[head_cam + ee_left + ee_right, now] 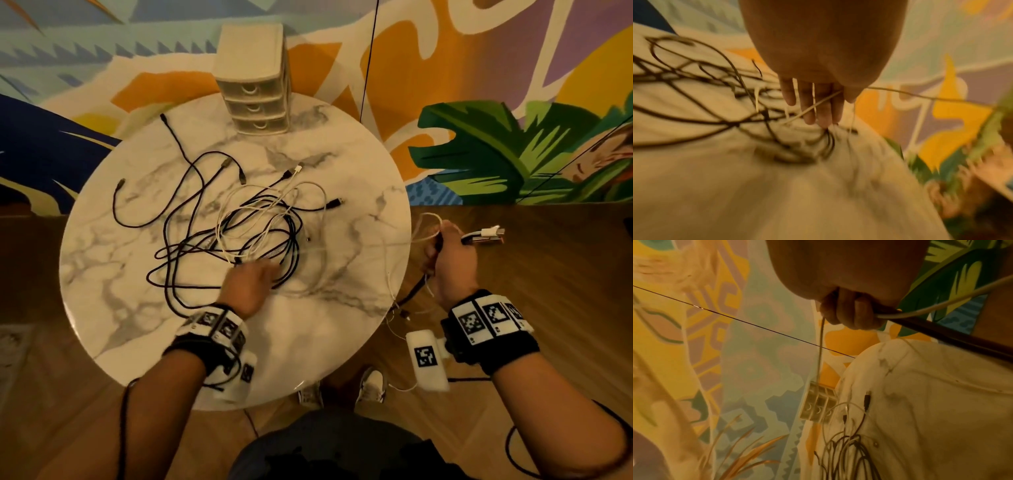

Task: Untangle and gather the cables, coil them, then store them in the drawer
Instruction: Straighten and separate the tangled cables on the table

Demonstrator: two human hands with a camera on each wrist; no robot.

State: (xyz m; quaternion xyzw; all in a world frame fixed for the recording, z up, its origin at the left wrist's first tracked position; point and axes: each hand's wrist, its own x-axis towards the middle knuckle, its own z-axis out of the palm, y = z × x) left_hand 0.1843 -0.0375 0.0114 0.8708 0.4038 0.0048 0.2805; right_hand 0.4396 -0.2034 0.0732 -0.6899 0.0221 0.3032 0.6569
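A tangle of black and white cables (246,233) lies in the middle of a round marble table (137,308). My left hand (253,277) reaches into its near side. In the blurred left wrist view the fingers (818,105) are nearly straight, and a taut white cable (920,95) runs under the thumb and across them. My right hand (448,253) hovers off the table's right edge. Its curled fingers (851,311) grip a white cable (941,305) and a black cable (962,337). Plug ends (486,234) stick out past the fist. A small cream drawer unit (255,92) stands at the table's far edge, all its drawers closed.
Loose plug ends (334,204) spread out around the tangle. Beyond the table is a painted mural wall (513,68), with a thin black wire (368,68) hanging in front of it. Below lie the wooden floor (548,274) and my shoes (371,387) near the table's front edge.
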